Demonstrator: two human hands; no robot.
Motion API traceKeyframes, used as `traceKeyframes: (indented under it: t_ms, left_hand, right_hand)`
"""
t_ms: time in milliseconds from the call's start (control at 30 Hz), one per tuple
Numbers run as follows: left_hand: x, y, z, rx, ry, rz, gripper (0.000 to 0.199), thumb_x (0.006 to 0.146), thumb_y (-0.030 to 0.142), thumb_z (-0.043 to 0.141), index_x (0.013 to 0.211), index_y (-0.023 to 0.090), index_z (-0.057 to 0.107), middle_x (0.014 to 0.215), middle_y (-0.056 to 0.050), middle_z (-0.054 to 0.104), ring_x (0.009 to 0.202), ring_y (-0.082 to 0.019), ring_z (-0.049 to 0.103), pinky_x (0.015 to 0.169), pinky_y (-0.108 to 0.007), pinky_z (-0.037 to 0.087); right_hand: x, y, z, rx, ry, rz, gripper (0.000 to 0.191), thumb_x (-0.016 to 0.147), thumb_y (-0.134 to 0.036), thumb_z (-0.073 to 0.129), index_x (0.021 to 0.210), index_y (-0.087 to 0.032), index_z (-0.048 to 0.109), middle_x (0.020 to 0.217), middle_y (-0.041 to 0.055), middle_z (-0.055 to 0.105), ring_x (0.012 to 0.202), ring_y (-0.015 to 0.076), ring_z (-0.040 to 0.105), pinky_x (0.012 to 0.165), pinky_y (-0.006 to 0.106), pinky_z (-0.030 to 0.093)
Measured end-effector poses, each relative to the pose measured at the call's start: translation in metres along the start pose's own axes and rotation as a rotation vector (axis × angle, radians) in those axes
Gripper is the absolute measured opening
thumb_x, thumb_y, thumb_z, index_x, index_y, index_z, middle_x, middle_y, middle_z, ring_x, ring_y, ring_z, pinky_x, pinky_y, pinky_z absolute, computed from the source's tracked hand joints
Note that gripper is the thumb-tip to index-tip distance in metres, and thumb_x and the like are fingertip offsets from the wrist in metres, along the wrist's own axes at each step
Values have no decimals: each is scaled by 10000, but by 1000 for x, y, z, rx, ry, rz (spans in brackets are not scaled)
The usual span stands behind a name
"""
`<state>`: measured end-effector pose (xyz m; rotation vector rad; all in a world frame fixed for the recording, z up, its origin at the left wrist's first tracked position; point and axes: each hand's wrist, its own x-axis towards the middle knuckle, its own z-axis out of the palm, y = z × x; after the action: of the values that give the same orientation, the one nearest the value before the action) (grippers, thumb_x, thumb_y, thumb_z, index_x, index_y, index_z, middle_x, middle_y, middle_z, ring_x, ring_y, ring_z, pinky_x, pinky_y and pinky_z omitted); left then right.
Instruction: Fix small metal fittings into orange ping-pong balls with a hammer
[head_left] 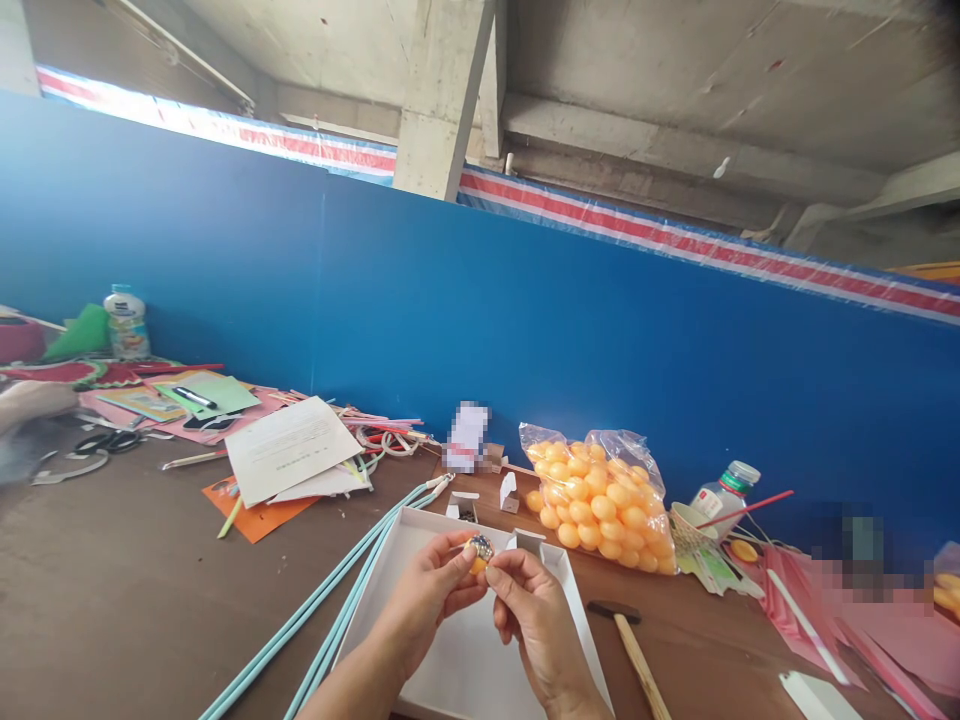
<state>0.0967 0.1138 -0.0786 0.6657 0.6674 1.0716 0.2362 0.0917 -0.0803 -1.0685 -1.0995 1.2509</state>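
The person's L hand (439,576) grasps a small orange piece (478,565) w/ silvery, dark studs (481,545) on its upper part, btwn thumb and fingers; the R hand (529,600) has thumb and index brought together just beside its lower edge, but whether they pinch smth. cannot be told; the piece is held above a shallow white tray (465,665), which stands on the brown table (165,610); to the L of the tray lie light-blue cords (315,618), to the R a hammer (634,655) w/ wooden handle; behind, on the R side, is a clear bag of orange balls (600,500), and near it a bottle (727,495); at far L, a co-worker's hand (37,403) is seen, blurred, near scissors (112,440) & papers (289,450).
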Motion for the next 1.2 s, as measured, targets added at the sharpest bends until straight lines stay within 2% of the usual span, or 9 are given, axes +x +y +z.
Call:
traceKeyframes:
  t_ms: [167,1200]
  left_hand:
    - [0,0,0,-2,2,0,393,655,328,771,987,171,632,908,-53,680,744,-145,669,832,-325,508]
    - [-6,3,4,9,-11,51,362,677,332,754,973,164,630,953,-64,672,784,-161,672,881,-355,495]
  right_hand:
    - [0,1,-1,-28,1,-19,215,740,-365,698,764,-174,602,465,-71,487,395,45,387,374,164,272]
    - [2,4,-4,-64,-39,-48,212,782,-364,661,783,-164,591,473,-87,440,397,33,332,402,182,236]
